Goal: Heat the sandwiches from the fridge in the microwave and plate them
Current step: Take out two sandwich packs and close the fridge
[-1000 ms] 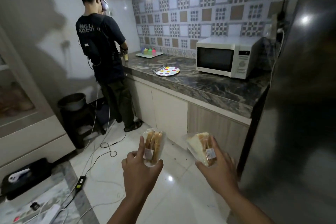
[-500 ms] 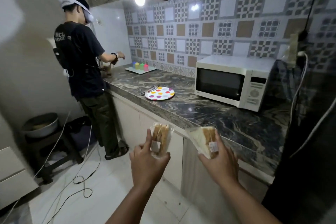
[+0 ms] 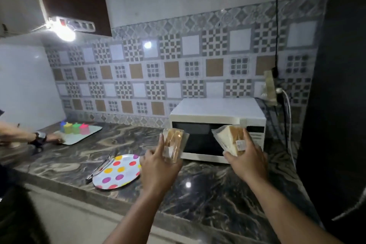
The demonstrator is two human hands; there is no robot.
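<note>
Before microwave point(image 3: 216, 128) now, L hand point(image 3: 158, 166) & R hand point(image 3: 247, 160) each clamped on wrapped sandwich.

Each hand holds a wrapped sandwich above the marble counter point(image 3: 208, 194): left hand point(image 3: 158, 166) grips one point(image 3: 174, 142), right hand point(image 3: 247, 160) the other point(image 3: 229, 138) (labelled), before the shut white microwave point(image 3: 217, 123); a spotted plate point(image 3: 116, 172) lies left.
</note>
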